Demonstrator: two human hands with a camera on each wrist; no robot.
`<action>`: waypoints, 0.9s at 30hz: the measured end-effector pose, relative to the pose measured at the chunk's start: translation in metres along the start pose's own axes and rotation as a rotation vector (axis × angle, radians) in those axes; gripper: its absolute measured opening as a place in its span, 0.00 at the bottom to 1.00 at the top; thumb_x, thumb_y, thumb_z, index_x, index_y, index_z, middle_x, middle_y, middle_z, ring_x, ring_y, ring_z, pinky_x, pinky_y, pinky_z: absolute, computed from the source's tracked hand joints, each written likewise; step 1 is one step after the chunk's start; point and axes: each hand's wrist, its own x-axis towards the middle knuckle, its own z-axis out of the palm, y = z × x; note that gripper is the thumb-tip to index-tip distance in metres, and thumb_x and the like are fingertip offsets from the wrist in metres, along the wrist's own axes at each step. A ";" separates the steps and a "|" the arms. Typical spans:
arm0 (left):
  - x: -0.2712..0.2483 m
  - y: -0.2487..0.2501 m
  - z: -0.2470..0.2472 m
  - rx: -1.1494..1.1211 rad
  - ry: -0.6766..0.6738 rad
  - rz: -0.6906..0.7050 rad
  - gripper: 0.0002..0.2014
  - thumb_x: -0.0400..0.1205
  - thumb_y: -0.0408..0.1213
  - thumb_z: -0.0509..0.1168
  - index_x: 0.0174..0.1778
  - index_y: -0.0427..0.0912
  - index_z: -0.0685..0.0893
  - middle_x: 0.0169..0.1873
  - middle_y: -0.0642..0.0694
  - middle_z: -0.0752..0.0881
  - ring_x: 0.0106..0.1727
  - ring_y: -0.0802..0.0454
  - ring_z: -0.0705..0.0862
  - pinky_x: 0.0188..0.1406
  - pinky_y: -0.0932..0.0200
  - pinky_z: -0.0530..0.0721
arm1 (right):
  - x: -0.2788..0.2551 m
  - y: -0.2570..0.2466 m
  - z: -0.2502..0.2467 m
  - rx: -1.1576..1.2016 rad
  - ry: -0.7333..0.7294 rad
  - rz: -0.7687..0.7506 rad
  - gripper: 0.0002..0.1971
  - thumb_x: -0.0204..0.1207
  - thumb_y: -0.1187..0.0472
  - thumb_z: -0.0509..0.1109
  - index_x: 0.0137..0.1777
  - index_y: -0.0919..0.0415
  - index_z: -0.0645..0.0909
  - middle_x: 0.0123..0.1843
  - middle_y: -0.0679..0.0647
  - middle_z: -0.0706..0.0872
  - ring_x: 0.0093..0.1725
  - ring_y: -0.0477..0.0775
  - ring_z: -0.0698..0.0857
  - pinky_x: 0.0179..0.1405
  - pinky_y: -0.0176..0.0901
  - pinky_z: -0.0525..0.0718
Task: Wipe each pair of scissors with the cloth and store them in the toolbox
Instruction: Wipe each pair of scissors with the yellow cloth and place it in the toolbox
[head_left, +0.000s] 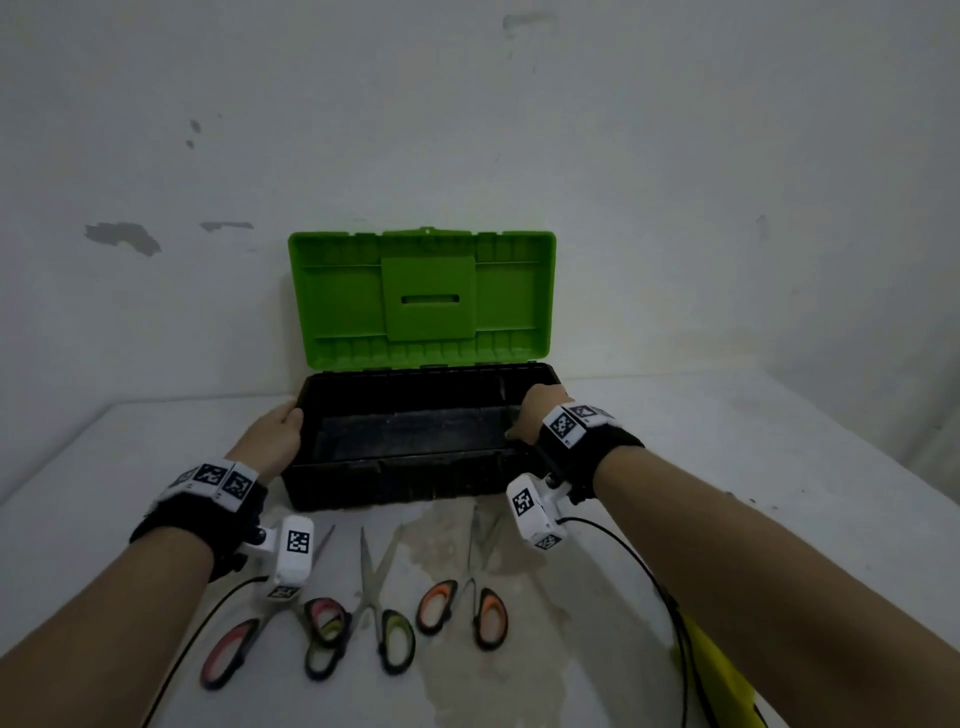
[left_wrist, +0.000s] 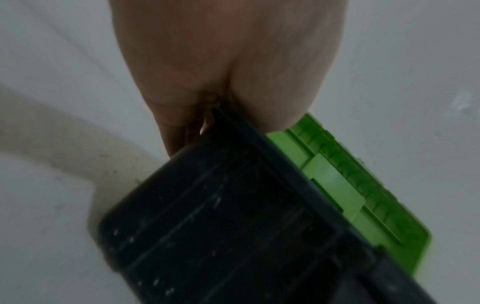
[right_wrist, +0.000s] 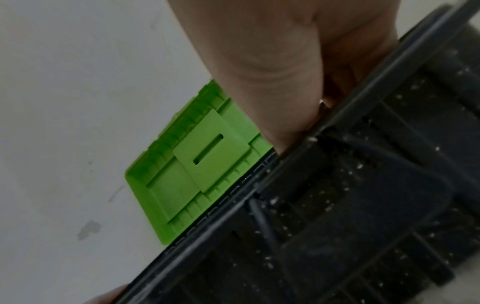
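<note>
A black toolbox (head_left: 415, 483) with its green lid (head_left: 337, 301) raised stands at the back of the table, its inside bare. My left hand (head_left: 283, 428) grips the box's left end wall, and in the left wrist view its fingers (left_wrist: 176, 131) run down the outside of the toolbox (left_wrist: 221, 236). My right hand (head_left: 530, 415) grips the right end, thumb (right_wrist: 280, 107) over the rim of the toolbox (right_wrist: 363, 205). Three pairs of scissors lie in front: pink-handled (head_left: 228, 652), yellow-green-handled (head_left: 376, 613) and orange-handled (head_left: 470, 605). A yellow cloth (head_left: 717, 670) lies under my right forearm.
The white table (head_left: 779, 441) meets a white wall (head_left: 675, 208) right behind the lid. Black cables (head_left: 649, 571) trail from both wrist cameras across the table near the scissors. A stained patch (head_left: 493, 649) marks the table under the scissors.
</note>
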 end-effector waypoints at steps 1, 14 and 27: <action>0.000 0.000 0.002 -0.035 0.015 0.009 0.21 0.92 0.36 0.48 0.81 0.38 0.73 0.78 0.35 0.75 0.78 0.38 0.73 0.76 0.52 0.68 | 0.004 -0.001 0.003 -0.038 -0.009 -0.001 0.20 0.67 0.46 0.81 0.36 0.62 0.79 0.36 0.56 0.85 0.33 0.59 0.83 0.46 0.52 0.89; -0.011 0.001 0.000 -0.084 0.111 -0.025 0.22 0.92 0.44 0.50 0.73 0.37 0.80 0.75 0.33 0.78 0.74 0.37 0.77 0.76 0.46 0.71 | -0.005 0.010 -0.006 -0.058 -0.119 -0.110 0.13 0.75 0.59 0.71 0.55 0.67 0.85 0.56 0.66 0.87 0.56 0.67 0.87 0.58 0.56 0.86; -0.166 0.081 0.047 0.106 0.063 0.278 0.15 0.87 0.43 0.64 0.67 0.42 0.83 0.59 0.44 0.85 0.58 0.46 0.83 0.58 0.54 0.78 | -0.161 0.073 -0.021 0.206 0.272 -0.264 0.12 0.76 0.57 0.67 0.44 0.64 0.88 0.43 0.61 0.89 0.46 0.62 0.86 0.44 0.50 0.87</action>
